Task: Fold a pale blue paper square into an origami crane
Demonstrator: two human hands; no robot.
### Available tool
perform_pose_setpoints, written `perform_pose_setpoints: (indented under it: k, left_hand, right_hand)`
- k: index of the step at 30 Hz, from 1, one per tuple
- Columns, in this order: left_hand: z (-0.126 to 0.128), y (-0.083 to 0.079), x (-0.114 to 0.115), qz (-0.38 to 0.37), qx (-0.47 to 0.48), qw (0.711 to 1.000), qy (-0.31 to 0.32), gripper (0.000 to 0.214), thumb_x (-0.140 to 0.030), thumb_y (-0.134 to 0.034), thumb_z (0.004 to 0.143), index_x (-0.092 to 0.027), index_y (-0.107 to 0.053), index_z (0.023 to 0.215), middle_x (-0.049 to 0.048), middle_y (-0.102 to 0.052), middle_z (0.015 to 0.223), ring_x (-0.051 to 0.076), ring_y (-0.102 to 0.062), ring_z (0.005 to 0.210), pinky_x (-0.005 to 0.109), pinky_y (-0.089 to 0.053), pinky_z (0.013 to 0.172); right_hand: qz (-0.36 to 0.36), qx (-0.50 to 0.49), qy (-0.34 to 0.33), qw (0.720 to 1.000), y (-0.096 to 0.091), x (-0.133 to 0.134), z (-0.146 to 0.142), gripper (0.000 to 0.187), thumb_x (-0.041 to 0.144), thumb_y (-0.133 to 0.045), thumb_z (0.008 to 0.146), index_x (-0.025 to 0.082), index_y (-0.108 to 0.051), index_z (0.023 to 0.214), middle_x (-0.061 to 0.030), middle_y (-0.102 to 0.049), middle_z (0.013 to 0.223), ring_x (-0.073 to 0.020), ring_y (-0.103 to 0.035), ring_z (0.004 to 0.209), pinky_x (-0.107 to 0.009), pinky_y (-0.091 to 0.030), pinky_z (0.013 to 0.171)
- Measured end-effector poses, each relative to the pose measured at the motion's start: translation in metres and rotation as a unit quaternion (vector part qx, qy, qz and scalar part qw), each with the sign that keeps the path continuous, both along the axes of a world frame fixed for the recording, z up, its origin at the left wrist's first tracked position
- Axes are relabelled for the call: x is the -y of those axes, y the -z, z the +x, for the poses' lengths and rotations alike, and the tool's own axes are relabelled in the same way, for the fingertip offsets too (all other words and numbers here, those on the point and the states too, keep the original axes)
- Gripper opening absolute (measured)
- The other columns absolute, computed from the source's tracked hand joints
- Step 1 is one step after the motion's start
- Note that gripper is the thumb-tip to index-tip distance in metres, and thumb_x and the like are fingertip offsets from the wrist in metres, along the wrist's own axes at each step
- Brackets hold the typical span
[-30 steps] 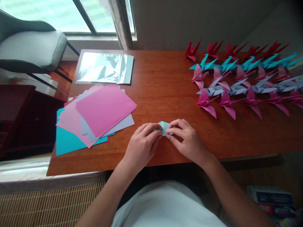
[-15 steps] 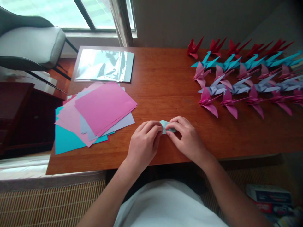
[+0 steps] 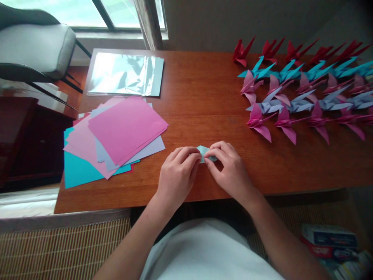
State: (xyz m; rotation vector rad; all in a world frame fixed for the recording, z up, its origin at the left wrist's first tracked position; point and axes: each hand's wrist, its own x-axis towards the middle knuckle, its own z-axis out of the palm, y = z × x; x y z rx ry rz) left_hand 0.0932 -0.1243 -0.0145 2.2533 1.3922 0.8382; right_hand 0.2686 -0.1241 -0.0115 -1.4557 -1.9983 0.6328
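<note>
A small folded piece of pale green origami paper is held just above or on the table, near its front edge. My left hand pinches its left side between thumb and fingers. On the other side, my right hand grips the paper with thumb and forefinger. The fingers cover much of it, so its full shape is hidden. Fanned sheets of coloured paper, with a pink sheet on top, lie to the left of my left hand.
Rows of folded paper cranes stand at the right: red, turquoise, light pink, lavender and magenta. A clear packet of pale paper lies at the back left of the wooden table. Beyond stands a chair.
Both hands keep their hold on the pale green paper with barely any finger movement. The view has shifted slightly, so the table's contents appear a little higher.
</note>
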Motion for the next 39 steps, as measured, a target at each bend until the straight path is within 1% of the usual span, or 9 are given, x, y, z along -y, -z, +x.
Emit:
perform_pose_setpoints:
  k: [11,17,23,32,39]
  left_hand:
    - [-0.001,0.001,0.0,-0.003,0.009,1.0,-0.001,0.008,-0.017,-0.06,0.096,-0.018,-0.068,0.095,0.0048,-0.071,0.104,0.019,-0.064,0.096,0.034,-0.053,0.089]
    - [-0.002,-0.001,0.0,-0.008,0.013,1.0,0.0,0.008,-0.017,-0.06,0.095,-0.019,-0.067,0.095,0.0045,-0.072,0.105,0.019,-0.065,0.097,0.033,-0.053,0.089]
    - [-0.001,-0.004,-0.001,-0.011,0.025,1.0,-0.003,0.008,-0.015,-0.061,0.094,-0.019,-0.066,0.09,0.0035,-0.073,0.102,0.018,-0.067,0.094,0.031,-0.053,0.087]
    - [-0.002,-0.006,-0.002,-0.024,0.039,0.999,-0.006,0.008,-0.015,-0.062,0.093,-0.021,-0.067,0.092,0.0032,-0.073,0.102,0.018,-0.068,0.093,0.032,-0.054,0.087]
    - [-0.008,-0.009,-0.003,-0.041,0.052,0.997,0.029,0.015,-0.011,-0.056,0.094,-0.019,-0.069,0.096,0.0058,-0.073,0.108,0.018,-0.068,0.099,0.032,-0.055,0.089]
  right_hand:
    - [0.011,0.005,0.008,1.0,-0.001,0.0,-0.001,0.009,0.014,-0.062,0.09,0.022,-0.06,0.087,-0.0074,-0.062,0.095,-0.0245,-0.059,0.095,-0.04,-0.05,0.086]
    - [0.007,0.002,0.005,1.0,-0.003,0.0,-0.001,0.01,0.013,-0.062,0.09,0.021,-0.06,0.086,-0.0079,-0.063,0.095,-0.0245,-0.059,0.095,-0.04,-0.05,0.087]
    - [0.006,0.001,0.003,1.0,-0.003,0.0,-0.001,0.01,0.012,-0.062,0.089,0.02,-0.06,0.084,-0.0082,-0.063,0.095,-0.0244,-0.059,0.094,-0.041,-0.05,0.086]
    - [0.004,0.002,0.0,1.0,-0.002,0.0,0.001,0.009,0.013,-0.061,0.091,0.021,-0.061,0.087,-0.0069,-0.062,0.096,-0.0234,-0.059,0.095,-0.04,-0.049,0.088]
    - [-0.022,-0.027,-0.015,0.999,-0.007,0.0,0.004,0.006,0.017,-0.064,0.091,0.022,-0.065,0.093,-0.0062,-0.063,0.1,-0.0224,-0.058,0.098,-0.04,-0.049,0.09]
